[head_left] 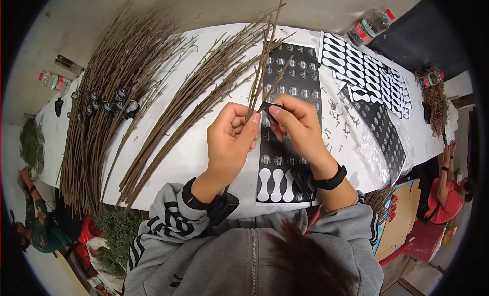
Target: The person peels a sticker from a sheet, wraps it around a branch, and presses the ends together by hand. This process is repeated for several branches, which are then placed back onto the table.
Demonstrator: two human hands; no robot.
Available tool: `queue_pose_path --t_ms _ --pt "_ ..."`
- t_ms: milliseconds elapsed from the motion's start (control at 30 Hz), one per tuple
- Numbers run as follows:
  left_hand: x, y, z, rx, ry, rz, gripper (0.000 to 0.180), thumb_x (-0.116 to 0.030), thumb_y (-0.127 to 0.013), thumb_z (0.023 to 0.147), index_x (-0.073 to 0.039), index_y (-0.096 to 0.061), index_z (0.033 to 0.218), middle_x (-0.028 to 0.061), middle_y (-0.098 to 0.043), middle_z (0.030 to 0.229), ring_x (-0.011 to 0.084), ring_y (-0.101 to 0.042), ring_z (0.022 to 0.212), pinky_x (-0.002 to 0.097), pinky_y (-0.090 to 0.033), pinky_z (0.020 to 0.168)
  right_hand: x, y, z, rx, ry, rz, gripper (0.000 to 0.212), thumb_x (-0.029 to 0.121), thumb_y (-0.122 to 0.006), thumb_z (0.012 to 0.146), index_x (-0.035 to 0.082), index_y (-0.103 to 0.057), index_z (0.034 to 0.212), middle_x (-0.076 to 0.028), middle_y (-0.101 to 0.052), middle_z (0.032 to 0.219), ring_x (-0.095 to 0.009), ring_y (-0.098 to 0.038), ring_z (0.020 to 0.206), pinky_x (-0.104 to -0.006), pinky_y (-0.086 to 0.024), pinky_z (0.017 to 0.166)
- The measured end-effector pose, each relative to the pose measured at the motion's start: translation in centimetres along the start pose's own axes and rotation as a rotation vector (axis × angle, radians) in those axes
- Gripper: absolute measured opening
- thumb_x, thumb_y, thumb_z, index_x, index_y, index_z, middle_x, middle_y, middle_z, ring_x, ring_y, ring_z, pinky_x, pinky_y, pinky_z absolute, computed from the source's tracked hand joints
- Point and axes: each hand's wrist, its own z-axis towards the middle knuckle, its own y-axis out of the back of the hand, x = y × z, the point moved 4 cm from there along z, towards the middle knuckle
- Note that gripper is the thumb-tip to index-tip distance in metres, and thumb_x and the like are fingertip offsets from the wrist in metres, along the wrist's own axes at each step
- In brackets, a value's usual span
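My left hand (230,138) grips the lower ends of a few thin brown twigs (265,51) that stand up and away from me over the white table (188,153). My right hand (298,124) pinches a small black sticker (265,106) against the twig stems, right next to my left thumb. Under both hands lies a long black sheet of stickers (285,87) with round labels and white peanut-shaped gaps near its front end.
Long bundles of brown twigs (117,92) cover the left half of the table, some with black labels (109,103). More sticker sheets (374,74) lie at right. Plastic bottles (371,26) stand at the edges. Other people sit at lower left (38,219) and right (448,194).
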Motion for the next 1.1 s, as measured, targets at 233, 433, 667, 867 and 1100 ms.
queue_pose_path --t_ms 233,433,667,867,1100 --pt "0.2 0.0 -0.1 0.006 0.004 0.008 0.008 -0.005 -0.057 0.092 0.001 -0.051 0.091 0.0013 -0.057 0.072 0.0026 -0.049 0.059 0.0168 -0.040 0.051 0.6 -0.6 0.0 -0.093 -0.034 0.039 0.010 0.007 -0.058 0.089 -0.001 -0.060 0.084 0.002 -0.054 0.065 -0.003 -0.050 0.056 -0.0180 -0.039 0.050" --pt "0.4 -0.1 -0.3 0.009 -0.035 0.067 0.009 -0.005 -0.058 0.091 0.000 -0.051 0.090 0.0015 -0.058 0.073 0.0021 -0.051 0.061 0.0166 -0.041 0.052 -0.1 -0.1 -0.2 -0.112 -0.079 0.044 0.009 0.006 -0.061 0.087 -0.002 -0.063 0.089 0.002 -0.057 0.067 -0.002 -0.050 0.055 -0.0174 -0.038 0.049" --pt "0.7 -0.3 -0.4 -0.041 -0.049 0.081 0.009 -0.005 -0.058 0.091 0.000 -0.051 0.090 0.0017 -0.059 0.074 0.0018 -0.051 0.062 0.0169 -0.041 0.051 -0.6 0.2 -0.2 -0.201 0.030 -0.231 0.012 0.009 -0.062 0.086 -0.002 -0.062 0.083 0.002 -0.056 0.064 -0.002 -0.048 0.054 -0.0196 -0.037 0.047" --pt "1.1 -0.3 -0.1 0.051 0.038 -0.027 0.011 -0.007 -0.058 0.092 0.001 -0.052 0.096 0.0032 -0.060 0.079 0.0037 -0.054 0.064 0.0178 -0.043 0.054 -0.7 0.0 0.0 -0.191 0.080 -0.175 0.012 0.010 -0.058 0.088 -0.002 -0.061 0.084 0.001 -0.056 0.064 -0.003 -0.047 0.054 -0.0212 -0.036 0.048" --pt "1.0 1.0 -0.8 0.165 0.259 0.091 0.016 -0.011 -0.054 0.094 0.002 -0.053 0.104 0.0040 -0.058 0.080 0.0065 -0.052 0.060 0.0198 -0.043 0.053 -0.9 1.0 0.1 -0.132 0.009 -0.091 0.025 0.016 -0.045 0.096 -0.001 -0.061 0.088 0.000 -0.056 0.071 -0.004 -0.049 0.059 -0.0185 -0.037 0.052"
